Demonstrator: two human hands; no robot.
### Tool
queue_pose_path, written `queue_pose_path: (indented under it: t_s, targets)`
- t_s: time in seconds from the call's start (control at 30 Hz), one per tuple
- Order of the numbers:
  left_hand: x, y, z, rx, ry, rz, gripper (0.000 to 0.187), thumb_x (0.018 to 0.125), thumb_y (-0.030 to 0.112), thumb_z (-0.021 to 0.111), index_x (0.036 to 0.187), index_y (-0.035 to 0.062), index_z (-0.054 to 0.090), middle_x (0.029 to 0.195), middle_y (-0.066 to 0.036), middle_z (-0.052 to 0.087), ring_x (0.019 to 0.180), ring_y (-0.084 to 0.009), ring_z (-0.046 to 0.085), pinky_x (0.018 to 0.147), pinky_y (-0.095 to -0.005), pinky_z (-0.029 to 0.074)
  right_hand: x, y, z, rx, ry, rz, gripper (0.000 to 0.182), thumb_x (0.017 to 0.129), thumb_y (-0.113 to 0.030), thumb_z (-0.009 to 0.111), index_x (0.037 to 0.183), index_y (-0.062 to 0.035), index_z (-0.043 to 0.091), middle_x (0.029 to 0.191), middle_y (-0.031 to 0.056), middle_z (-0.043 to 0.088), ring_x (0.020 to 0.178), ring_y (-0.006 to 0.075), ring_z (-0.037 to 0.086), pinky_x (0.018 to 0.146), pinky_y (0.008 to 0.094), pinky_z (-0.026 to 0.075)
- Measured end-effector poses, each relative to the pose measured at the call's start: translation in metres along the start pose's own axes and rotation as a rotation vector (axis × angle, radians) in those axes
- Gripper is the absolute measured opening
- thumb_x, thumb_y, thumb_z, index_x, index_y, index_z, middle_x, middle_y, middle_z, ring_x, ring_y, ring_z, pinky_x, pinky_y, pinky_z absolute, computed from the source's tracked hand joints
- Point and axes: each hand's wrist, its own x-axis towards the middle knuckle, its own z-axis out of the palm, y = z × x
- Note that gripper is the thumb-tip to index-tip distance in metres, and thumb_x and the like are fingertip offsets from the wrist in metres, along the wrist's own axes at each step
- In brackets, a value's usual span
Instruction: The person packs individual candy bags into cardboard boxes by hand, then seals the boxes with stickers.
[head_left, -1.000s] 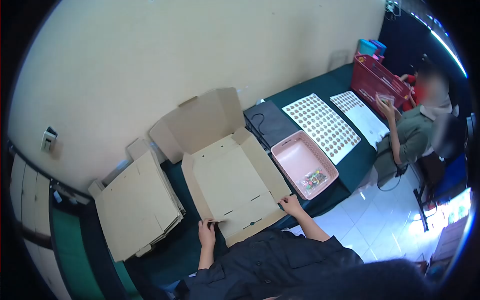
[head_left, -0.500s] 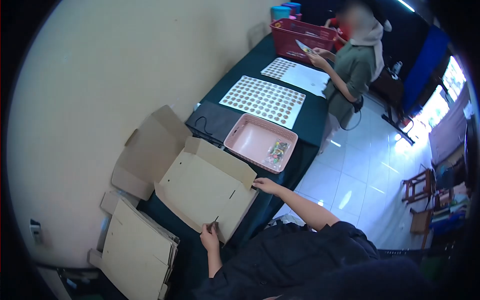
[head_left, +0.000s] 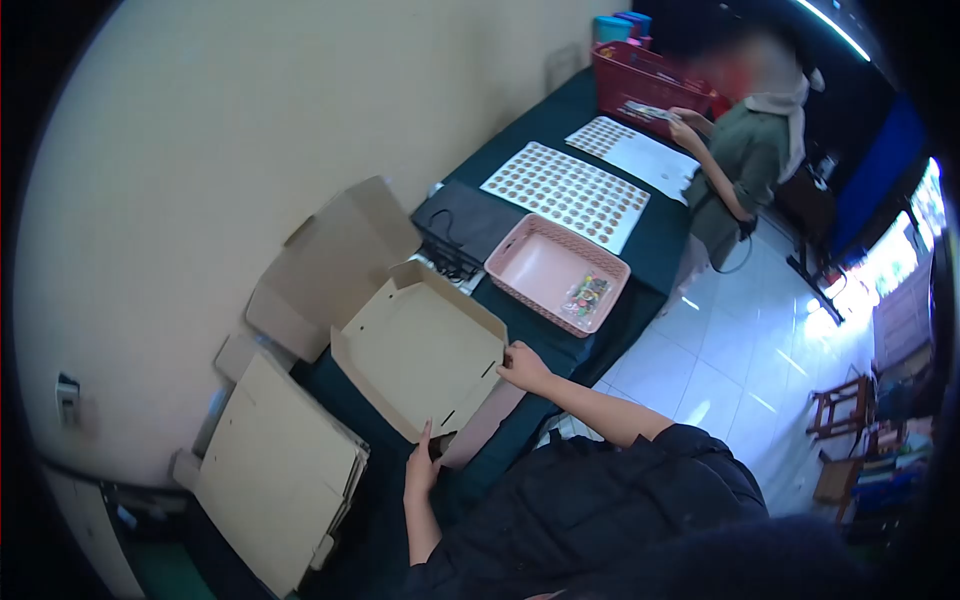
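Observation:
A cardboard box point(head_left: 425, 345) sits on the dark green table, its lid point(head_left: 335, 265) folded back toward the wall and its side walls partly raised. My left hand point(head_left: 424, 466) is closed at the near-left corner, thumb along the wall and the other fingers partly hidden behind the cardboard. At the near-right corner my right hand point(head_left: 524, 367) pinches the box's edge. A front flap point(head_left: 487, 425) hangs outward between my two hands. Slots show in the box floor near that edge.
Flat cardboard boxes point(head_left: 275, 465) are stacked at left. A pink basket point(head_left: 515, 270) holds a bag of small colourful pieces. Beyond lie sticker sheets point(head_left: 575, 190), a dark case point(head_left: 465, 222) and a maroon basket point(head_left: 640, 85). A person point(head_left: 745, 150) stands at the table's far side holding something.
The box's side walls have come up from lying flatter, and the front flap now tilts down. Both hands have shifted along its corners. The view has swung slightly left.

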Motion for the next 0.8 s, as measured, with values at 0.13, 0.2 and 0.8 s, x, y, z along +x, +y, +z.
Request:
queue_pose_path:
  t_s: [0.13, 0.2, 0.8]
  targets:
    - [-0.005, -0.006, 0.005, 0.002, 0.025, -0.052, 0.099, 0.066, -0.004, 0.065, 0.14, 0.0316, 0.009, 0.115, -0.022, 0.051, 0.105, -0.0371, 0.051, 0.086, -0.0417, 0.044, -0.016, 0.019, 0.005, 0.057, -0.088, -0.024, 0.037, 0.073, -0.027, 0.061, 0.097, 0.0014, 0.057, 0.081, 0.017, 0.053, 0.086, 0.0306, 0.054, 0.078, 0.0355, 0.044]
    - [-0.009, -0.003, 0.005, 0.041, 0.025, -0.132, 0.103, 0.062, -0.004, 0.069, 0.139, 0.033, 0.013, 0.129, -0.024, 0.034, 0.111, -0.0404, 0.045, 0.091, -0.0415, 0.042, -0.016, 0.025, 0.001, 0.144, -0.086, -0.075, 0.043, 0.074, -0.028, 0.061, 0.105, 0.0005, 0.055, 0.086, 0.017, 0.054, 0.088, 0.0296, 0.053, 0.08, 0.0346, 0.043]
    - [-0.029, 0.009, 0.014, 0.253, 0.345, -0.222, 0.101, 0.05, 0.015, 0.083, 0.135, 0.0305, 0.031, 0.145, -0.019, -0.003, 0.132, -0.0419, 0.005, 0.099, -0.0624, 0.02, -0.014, 0.009, -0.08, 0.146, -0.118, -0.329, 0.035, 0.059, 0.011, 0.052, 0.089, -0.0011, 0.065, 0.093, 0.012, 0.063, 0.096, 0.0287, 0.057, 0.087, 0.0346, 0.044]
